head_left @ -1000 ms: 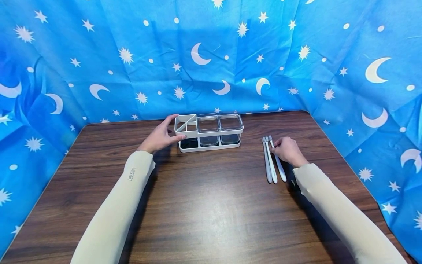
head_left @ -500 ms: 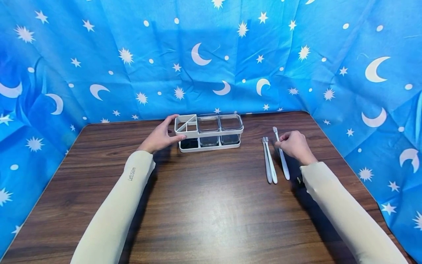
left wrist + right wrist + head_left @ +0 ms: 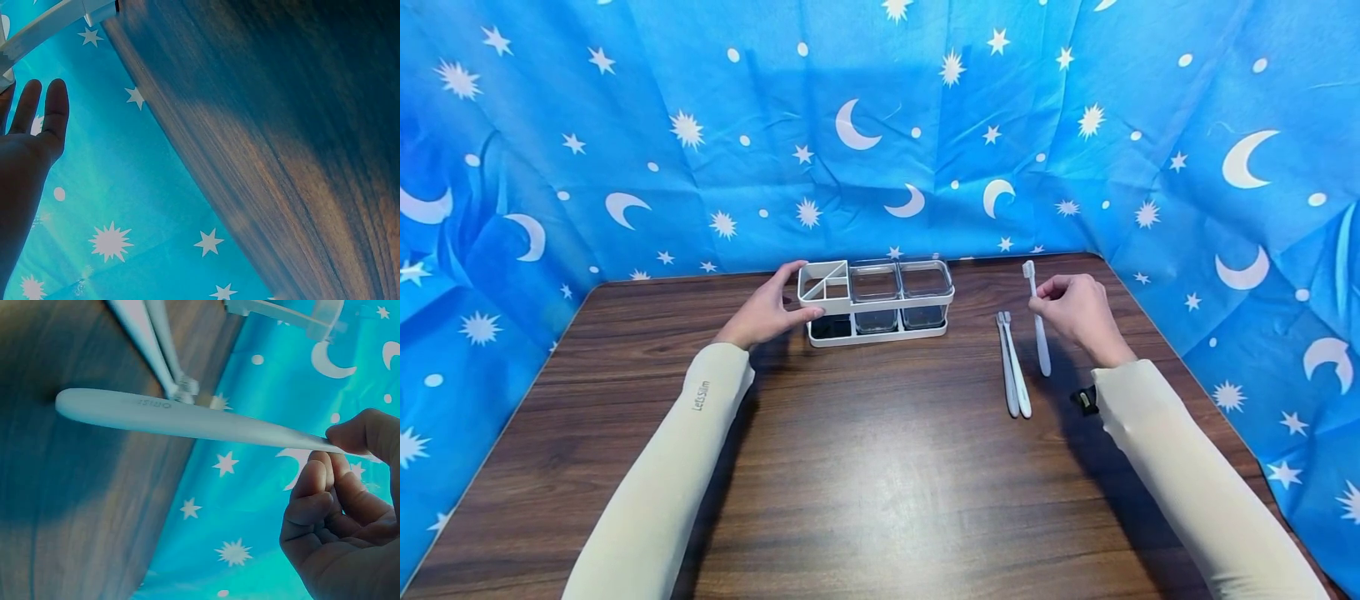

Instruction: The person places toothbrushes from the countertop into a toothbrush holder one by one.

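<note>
A white toothbrush holder stands near the back of the table, with divided slots at its left end and two clear cups in it. My left hand grips that left end, thumb at the front and forefinger behind. In the left wrist view, other fingers stretch out beside part of the holder. On the right, my right hand pinches a white toothbrush by its neck between thumb and fingers, bristle head up. In the right wrist view its handle hangs over the wood.
Two more toothbrushes, one greyish and one white, lie side by side left of my right hand. A blue curtain with moons and stars surrounds the back and sides of the wooden table.
My right hand has drawn one toothbrush away from the other two, to the right, then lifted and tilted it more upright. My left hand stays at the holder.
</note>
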Demonstrator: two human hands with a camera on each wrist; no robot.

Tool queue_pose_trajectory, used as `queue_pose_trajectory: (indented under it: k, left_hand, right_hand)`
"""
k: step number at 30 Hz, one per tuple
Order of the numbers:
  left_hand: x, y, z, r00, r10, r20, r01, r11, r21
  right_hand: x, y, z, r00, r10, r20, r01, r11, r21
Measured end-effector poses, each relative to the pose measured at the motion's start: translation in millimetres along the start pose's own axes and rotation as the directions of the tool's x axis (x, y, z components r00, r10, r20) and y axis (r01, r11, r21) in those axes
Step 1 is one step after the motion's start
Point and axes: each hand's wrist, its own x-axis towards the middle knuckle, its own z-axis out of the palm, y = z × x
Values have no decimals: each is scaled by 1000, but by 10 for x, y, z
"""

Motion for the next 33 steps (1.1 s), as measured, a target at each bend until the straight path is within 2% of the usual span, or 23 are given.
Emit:
queue_pose_trajectory:
  k: [7,16,21,26,33]
  left_hand:
    - [-2,-9,1,1000,5,-2,-5,1000,-1]
    - [-4,-2,3,1000,7,-3,-7,1000,8]
    - [-8,-19,11,1000,8,-10,-8,1000,0]
    - [3,-39,25,1000,21,-17,-21,1000,2]
    - [5,-39,23,1000,19,-14,-19,1000,1]
  right_hand:
    - [6,-157,-46,992,-79,-100,82,996,25]
    - [-4,-350,-88,952,-210,-222,234,968,88]
    - [12,-447,-90,914,-292,-281,338,932,132]
    - [31,-561,-77,878,-338,-338,418,886,202]
    - [-141,-1066,-174,843,-371,-390,499,811,306]
